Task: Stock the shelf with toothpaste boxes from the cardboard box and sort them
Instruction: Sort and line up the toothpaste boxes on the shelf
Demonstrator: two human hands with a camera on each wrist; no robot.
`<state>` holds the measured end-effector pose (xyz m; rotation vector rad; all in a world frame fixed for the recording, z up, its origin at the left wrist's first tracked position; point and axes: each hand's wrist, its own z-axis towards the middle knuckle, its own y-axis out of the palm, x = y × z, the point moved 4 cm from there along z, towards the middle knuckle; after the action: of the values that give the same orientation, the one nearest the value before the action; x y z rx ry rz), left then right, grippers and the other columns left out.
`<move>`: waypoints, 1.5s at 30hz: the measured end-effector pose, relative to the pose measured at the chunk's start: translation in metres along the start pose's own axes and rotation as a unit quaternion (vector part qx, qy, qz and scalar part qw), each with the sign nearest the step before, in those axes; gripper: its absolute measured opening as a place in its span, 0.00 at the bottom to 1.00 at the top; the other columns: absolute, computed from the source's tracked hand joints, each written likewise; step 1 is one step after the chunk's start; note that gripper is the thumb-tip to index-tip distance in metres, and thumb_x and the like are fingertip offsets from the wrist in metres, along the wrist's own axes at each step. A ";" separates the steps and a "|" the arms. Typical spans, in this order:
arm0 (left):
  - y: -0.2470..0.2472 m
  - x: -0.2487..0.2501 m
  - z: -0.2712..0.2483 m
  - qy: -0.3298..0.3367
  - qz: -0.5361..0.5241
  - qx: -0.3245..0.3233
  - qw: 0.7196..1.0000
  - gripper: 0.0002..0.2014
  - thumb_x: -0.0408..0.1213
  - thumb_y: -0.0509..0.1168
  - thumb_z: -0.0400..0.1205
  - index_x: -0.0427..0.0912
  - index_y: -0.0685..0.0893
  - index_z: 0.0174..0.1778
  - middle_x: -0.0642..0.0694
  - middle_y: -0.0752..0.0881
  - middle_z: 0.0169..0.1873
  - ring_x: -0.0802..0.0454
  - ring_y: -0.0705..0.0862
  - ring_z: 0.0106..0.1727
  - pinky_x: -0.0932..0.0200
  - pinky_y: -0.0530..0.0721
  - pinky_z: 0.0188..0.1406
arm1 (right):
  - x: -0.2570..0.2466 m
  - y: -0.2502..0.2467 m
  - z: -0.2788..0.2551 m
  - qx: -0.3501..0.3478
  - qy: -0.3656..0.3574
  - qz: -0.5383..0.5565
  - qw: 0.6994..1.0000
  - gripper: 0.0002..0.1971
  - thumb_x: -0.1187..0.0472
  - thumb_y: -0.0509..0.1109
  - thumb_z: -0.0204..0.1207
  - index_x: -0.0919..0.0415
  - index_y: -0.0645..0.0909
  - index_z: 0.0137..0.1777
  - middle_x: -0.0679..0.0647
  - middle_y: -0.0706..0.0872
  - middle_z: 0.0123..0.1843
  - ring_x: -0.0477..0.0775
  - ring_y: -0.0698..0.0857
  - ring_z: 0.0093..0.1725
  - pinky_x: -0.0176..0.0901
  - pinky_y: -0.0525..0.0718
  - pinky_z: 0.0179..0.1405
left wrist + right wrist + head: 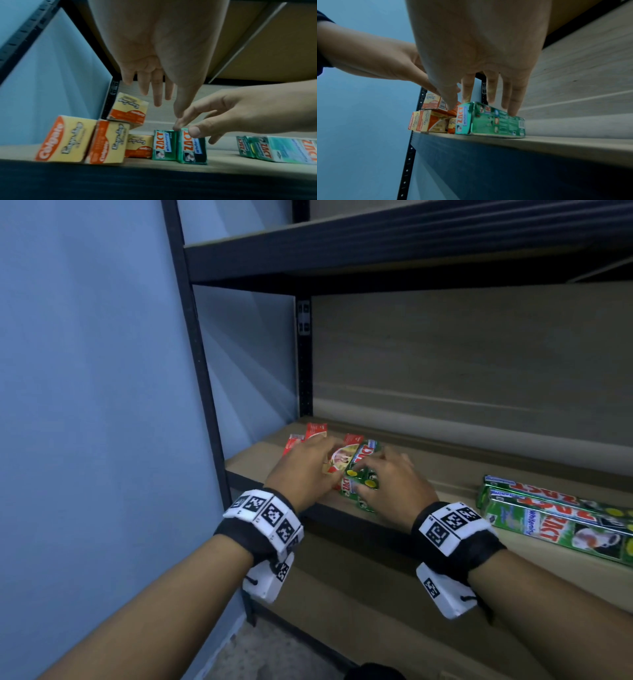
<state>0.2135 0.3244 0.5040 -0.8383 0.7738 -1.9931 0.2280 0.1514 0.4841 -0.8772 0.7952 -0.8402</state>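
Observation:
Several red-and-yellow Colgate boxes [67, 139] stand at the left end of the shelf [452, 470], and one more [128, 108] lies tilted on top of them. Two green Zact boxes [163, 146] stand side by side just right of them. My left hand [305, 470] hovers over the Colgate group with straight fingers [157, 94], holding nothing. My right hand [390, 487] rests its straight fingertips [513, 109] on top of the green Zact boxes [493, 120], its thumb by their front end. The two hands touch at the thumbs.
Two more green Zact boxes [555, 515] lie flat further right on the same shelf. A black upright post [202, 371] and a blue wall [85, 371] close the left side. An upper shelf [411, 244] hangs overhead.

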 end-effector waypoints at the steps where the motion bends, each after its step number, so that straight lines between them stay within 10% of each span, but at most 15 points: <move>1: 0.007 0.005 0.004 0.002 0.025 -0.020 0.999 0.25 0.47 0.72 0.76 0.54 0.78 0.70 0.51 0.84 0.63 0.49 0.81 0.65 0.46 0.77 0.69 | 0.006 0.002 -0.003 -0.019 0.008 -0.001 1.000 0.18 0.42 0.72 0.76 0.40 0.82 0.65 0.51 0.75 0.72 0.59 0.74 0.71 0.53 0.78 0.69; 12: 0.057 0.039 0.015 -0.014 0.255 -0.162 0.953 0.22 0.48 0.66 0.79 0.48 0.79 0.70 0.44 0.82 0.68 0.46 0.76 0.74 0.33 0.43 0.84 | 0.038 -0.006 -0.030 0.004 0.010 0.051 0.999 0.11 0.52 0.78 0.73 0.48 0.81 0.51 0.49 0.81 0.59 0.52 0.82 0.55 0.40 0.75 0.48; 22: 0.065 0.053 0.016 -0.033 0.287 -0.170 0.942 0.23 0.52 0.68 0.78 0.50 0.80 0.69 0.44 0.83 0.65 0.46 0.80 0.70 0.35 0.39 0.84 | 0.067 -0.023 -0.057 0.036 0.048 0.090 0.994 0.07 0.51 0.79 0.73 0.46 0.83 0.44 0.45 0.89 0.50 0.48 0.87 0.46 0.46 0.87 0.47; 32: 0.066 0.087 -0.002 0.039 0.172 -0.185 0.967 0.26 0.40 0.76 0.75 0.53 0.81 0.71 0.44 0.79 0.65 0.41 0.78 0.67 0.42 0.82 0.65 | 0.088 -0.051 -0.095 0.026 0.048 0.067 0.996 0.05 0.58 0.74 0.78 0.48 0.81 0.48 0.46 0.88 0.53 0.46 0.85 0.46 0.42 0.87 0.46; 45: 0.072 0.161 -0.010 0.114 0.090 -0.180 0.973 0.19 0.36 0.69 0.82 0.51 0.85 0.70 0.45 0.83 0.61 0.45 0.81 0.64 0.57 0.75 0.58 | 0.115 -0.082 -0.139 0.001 0.124 -0.004 0.992 0.16 0.60 0.70 0.80 0.38 0.75 0.60 0.56 0.80 0.56 0.56 0.84 0.45 0.51 0.85 0.47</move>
<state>0.1664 0.1547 0.4877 -0.7158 1.3277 -1.8323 0.1367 -0.0248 0.4715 -0.7832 1.0081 -0.9680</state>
